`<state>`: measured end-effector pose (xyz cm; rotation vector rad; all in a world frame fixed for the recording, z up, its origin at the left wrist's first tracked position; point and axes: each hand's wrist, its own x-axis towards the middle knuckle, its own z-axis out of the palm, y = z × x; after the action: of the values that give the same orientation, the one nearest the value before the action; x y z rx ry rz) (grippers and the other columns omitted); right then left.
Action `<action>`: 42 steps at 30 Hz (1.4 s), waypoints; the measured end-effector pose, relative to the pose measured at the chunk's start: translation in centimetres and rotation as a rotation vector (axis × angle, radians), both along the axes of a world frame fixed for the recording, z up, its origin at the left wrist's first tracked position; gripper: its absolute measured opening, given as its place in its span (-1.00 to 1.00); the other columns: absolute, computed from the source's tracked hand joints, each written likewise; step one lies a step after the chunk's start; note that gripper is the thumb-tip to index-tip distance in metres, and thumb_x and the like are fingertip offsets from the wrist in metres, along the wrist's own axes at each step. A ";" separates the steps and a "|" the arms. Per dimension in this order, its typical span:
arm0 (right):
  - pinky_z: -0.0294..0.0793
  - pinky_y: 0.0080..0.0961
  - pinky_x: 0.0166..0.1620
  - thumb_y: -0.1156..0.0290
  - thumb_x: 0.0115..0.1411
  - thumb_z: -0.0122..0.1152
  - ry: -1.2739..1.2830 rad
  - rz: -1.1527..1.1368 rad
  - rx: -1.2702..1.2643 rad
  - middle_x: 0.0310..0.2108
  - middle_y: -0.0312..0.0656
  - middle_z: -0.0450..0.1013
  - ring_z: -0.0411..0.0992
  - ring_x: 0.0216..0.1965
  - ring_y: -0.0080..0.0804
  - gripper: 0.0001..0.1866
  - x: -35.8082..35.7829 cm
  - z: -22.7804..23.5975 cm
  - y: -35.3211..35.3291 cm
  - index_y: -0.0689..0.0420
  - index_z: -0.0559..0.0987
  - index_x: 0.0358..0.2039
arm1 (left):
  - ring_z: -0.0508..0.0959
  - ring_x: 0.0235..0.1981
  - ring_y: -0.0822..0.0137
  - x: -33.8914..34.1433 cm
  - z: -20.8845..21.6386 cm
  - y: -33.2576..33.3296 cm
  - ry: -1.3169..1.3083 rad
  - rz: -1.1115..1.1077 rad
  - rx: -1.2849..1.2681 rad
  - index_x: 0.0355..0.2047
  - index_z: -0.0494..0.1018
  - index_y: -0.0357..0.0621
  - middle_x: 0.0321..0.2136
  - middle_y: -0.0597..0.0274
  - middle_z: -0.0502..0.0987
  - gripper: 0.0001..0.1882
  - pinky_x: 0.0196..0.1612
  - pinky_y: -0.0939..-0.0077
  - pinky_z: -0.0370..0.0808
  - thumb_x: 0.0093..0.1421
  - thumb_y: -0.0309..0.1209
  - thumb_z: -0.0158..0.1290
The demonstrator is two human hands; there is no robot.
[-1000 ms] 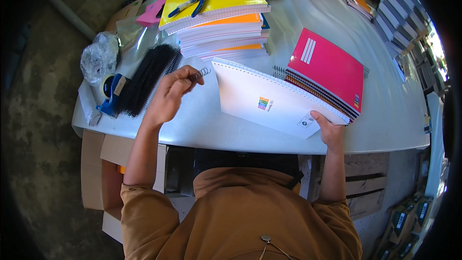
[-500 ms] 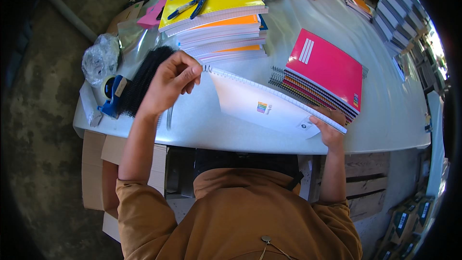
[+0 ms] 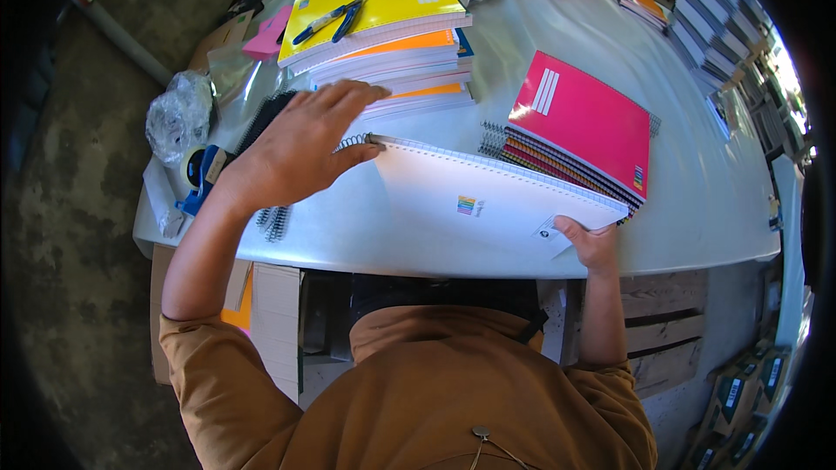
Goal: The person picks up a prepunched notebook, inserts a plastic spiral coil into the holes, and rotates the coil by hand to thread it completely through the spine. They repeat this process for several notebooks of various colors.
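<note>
A notebook (image 3: 505, 200), white cover toward me and edge up, is held tilted over the table's front. My right hand (image 3: 592, 239) grips its right end, thumb on the white cover, other fingers hidden behind. At its upper left corner a dark spiral coil (image 3: 353, 143) sticks out to the left of the punched edge. My left hand (image 3: 300, 139) is open there, thumb by the coil and fingers stretched above it. How far the coil runs through the holes is hard to see. Beyond, a stack of spiral notebooks (image 3: 579, 122) with a pink cover lies to the right.
A pile of unbound books (image 3: 383, 9), yellow on top, bears blue-handled pliers (image 3: 335, 19). Loose black coils (image 3: 266, 122), a blue tape dispenser (image 3: 205, 176) and crumpled plastic wrap (image 3: 178, 113) lie at left. Grey stacks (image 3: 718, 22) stand far right; an open cardboard box (image 3: 279, 322) sits below the table.
My left hand has gone from a closed pinch at the coil to spread fingers, and more coil shows left of the notebook. My right hand keeps its grip; the notebook has shifted slightly.
</note>
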<state>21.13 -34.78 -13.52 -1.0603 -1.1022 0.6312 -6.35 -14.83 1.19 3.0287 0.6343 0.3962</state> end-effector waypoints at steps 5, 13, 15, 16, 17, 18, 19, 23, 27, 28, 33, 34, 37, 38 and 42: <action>0.41 -0.57 -0.14 0.59 0.02 0.24 -0.141 0.044 -0.063 -0.22 -0.16 0.47 0.42 -0.21 -0.47 -0.68 0.7 -0.1 -0.9 0.29 0.49 -0.15 | 0.46 -0.11 0.10 1.9 3.6 -1.4 0.387 0.196 -0.303 -0.20 0.42 -0.24 -0.12 0.02 0.44 -0.70 -0.08 0.34 0.39 0.05 -0.41 0.12; 0.41 -0.63 -0.31 0.57 0.03 0.24 -0.242 -0.009 -0.006 -0.41 -0.17 0.54 0.45 -0.41 -0.55 -0.78 -0.4 0.3 -0.5 0.29 0.57 -0.26 | 0.45 -0.18 0.02 0.8 3.9 -1.4 0.256 -0.011 -0.368 -0.13 0.38 -0.27 -0.27 -0.01 0.46 -0.72 -0.06 0.34 0.38 0.14 -0.46 -0.01; 0.41 -0.66 -0.38 0.55 0.04 0.22 -0.119 -0.016 0.055 -0.44 -0.16 0.55 0.45 -0.47 -0.57 -0.79 -0.5 0.3 -0.5 0.28 0.57 -0.26 | 0.46 -0.20 0.04 0.7 3.6 -0.5 0.257 -0.071 -0.338 -0.15 0.38 -0.28 -0.28 0.00 0.47 -0.74 -0.08 0.34 0.38 0.14 -0.47 -0.01; 0.39 -0.66 -0.39 0.55 0.05 0.22 -0.151 0.023 0.016 -0.44 -0.17 0.54 0.43 -0.47 -0.59 -0.79 -0.1 0.0 -0.6 0.29 0.57 -0.25 | 0.47 -0.21 0.06 0.6 3.4 -0.1 0.261 -0.134 -0.313 -0.18 0.39 -0.28 -0.29 0.01 0.48 -0.76 -0.09 0.35 0.39 0.13 -0.49 -0.01; 0.38 -0.67 -0.39 0.54 0.05 0.22 -0.182 0.061 -0.024 -0.45 -0.18 0.54 0.41 -0.47 -0.61 -0.78 0.1 0.0 -0.6 0.31 0.57 -0.25 | 0.47 -0.21 0.06 0.7 3.4 0.1 0.259 -0.130 -0.310 -0.18 0.39 -0.28 -0.29 0.01 0.48 -0.76 -0.09 0.35 0.39 0.13 -0.49 -0.01; 0.37 -0.68 -0.38 0.55 0.05 0.22 -0.233 0.058 -0.031 -0.45 -0.18 0.54 0.40 -0.47 -0.61 -0.78 0.0 0.6 -0.7 0.31 0.57 -0.25 | 0.48 -0.22 0.09 0.8 3.4 0.2 0.261 -0.128 -0.322 -0.20 0.39 -0.29 -0.29 0.02 0.48 -0.78 -0.10 0.36 0.39 0.13 -0.50 0.00; 0.37 -0.68 -0.38 0.55 0.05 0.22 -0.235 0.062 -0.027 -0.45 -0.18 0.54 0.40 -0.47 -0.61 -0.78 0.0 0.6 -0.6 0.31 0.57 -0.25 | 0.49 -0.23 0.11 0.9 3.4 0.2 0.263 -0.126 -0.335 -0.23 0.40 -0.29 -0.30 0.03 0.48 -0.80 -0.11 0.37 0.39 0.12 -0.51 0.01; 0.38 -0.69 -0.37 0.57 0.04 0.24 -0.138 0.009 -0.001 -0.43 -0.19 0.54 0.41 -0.45 -0.61 -0.77 -0.3 -0.1 -0.6 0.30 0.57 -0.24 | 0.49 -0.23 0.15 0.8 3.1 -0.3 0.136 -0.002 -0.352 -0.28 0.43 -0.30 -0.32 0.03 0.49 -0.84 -0.13 0.38 0.40 0.12 -0.50 0.02; 0.39 -0.70 -0.35 0.60 0.01 0.26 -0.112 0.015 0.020 -0.41 -0.21 0.54 0.42 -0.43 -0.62 -0.75 0.1 -0.5 -0.6 0.29 0.57 -0.23 | 0.50 -0.26 0.21 0.1 3.2 0.5 0.127 0.011 -0.450 -0.27 0.43 -0.27 -0.33 0.06 0.49 -0.81 -0.17 0.45 0.41 0.09 -0.48 0.07; 0.39 -0.70 -0.35 0.60 0.01 0.26 -0.115 0.016 0.020 -0.41 -0.21 0.54 0.42 -0.43 -0.62 -0.75 0.1 -0.5 -0.6 0.29 0.57 -0.23 | 0.50 -0.26 0.24 0.2 3.5 0.7 0.171 0.059 -0.597 -0.25 0.42 -0.25 -0.33 0.08 0.49 -0.79 -0.18 0.47 0.41 0.08 -0.48 0.09; 0.39 -0.69 -0.35 0.59 0.00 0.28 -0.103 0.040 -0.002 -0.44 -0.23 0.53 0.42 -0.43 -0.62 -0.75 0.1 0.1 -0.6 0.30 0.57 -0.24 | 0.49 -0.26 0.25 0.3 3.5 1.0 0.184 0.018 -0.569 -0.22 0.42 -0.24 -0.31 0.13 0.48 -0.76 -0.18 0.48 0.39 0.09 -0.46 0.09; 0.39 -0.69 -0.35 0.59 0.00 0.28 -0.106 0.038 -0.002 -0.44 -0.23 0.53 0.42 -0.43 -0.62 -0.75 -0.2 0.4 -0.5 0.30 0.57 -0.24 | 0.48 -0.26 0.24 0.6 3.5 0.7 0.176 0.029 -0.528 -0.21 0.43 -0.23 -0.32 0.14 0.48 -0.76 -0.19 0.46 0.39 0.09 -0.45 0.08; 0.40 -0.67 -0.36 0.59 0.01 0.27 0.018 -0.045 0.095 -0.45 -0.24 0.52 0.41 -0.45 -0.62 -0.77 -0.8 1.0 -0.2 0.30 0.57 -0.26 | 0.48 -0.27 0.17 0.5 1.4 0.3 -0.058 -0.090 -0.072 -0.21 0.42 -0.21 -0.34 0.12 0.47 -0.75 -0.20 0.38 0.39 0.09 -0.41 0.09; 0.40 -0.68 -0.36 0.60 0.02 0.24 -0.070 -0.025 0.036 -0.44 -0.22 0.53 0.41 -0.45 -0.62 -0.78 -0.5 0.8 -0.3 0.29 0.57 -0.25 | 0.48 -0.27 0.17 0.5 1.4 0.5 -0.060 -0.091 -0.073 -0.21 0.42 -0.21 -0.34 0.12 0.47 -0.75 -0.20 0.38 0.39 0.09 -0.41 0.09; 0.46 -0.64 -0.31 0.56 0.10 0.13 -0.432 0.011 0.043 -0.32 -0.13 0.55 0.51 -0.36 -0.47 -0.78 0.1 1.4 -0.1 0.28 0.56 -0.21 | 0.44 -0.23 0.10 1.5 2.7 -0.2 0.262 0.023 -0.227 -0.22 0.41 -0.18 -0.34 0.07 0.47 -0.71 -0.14 0.31 0.37 0.04 -0.40 0.14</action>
<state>21.28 -34.87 -12.11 -1.1853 -1.4875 0.3918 -4.87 -15.03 3.88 2.8780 0.6737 -0.0721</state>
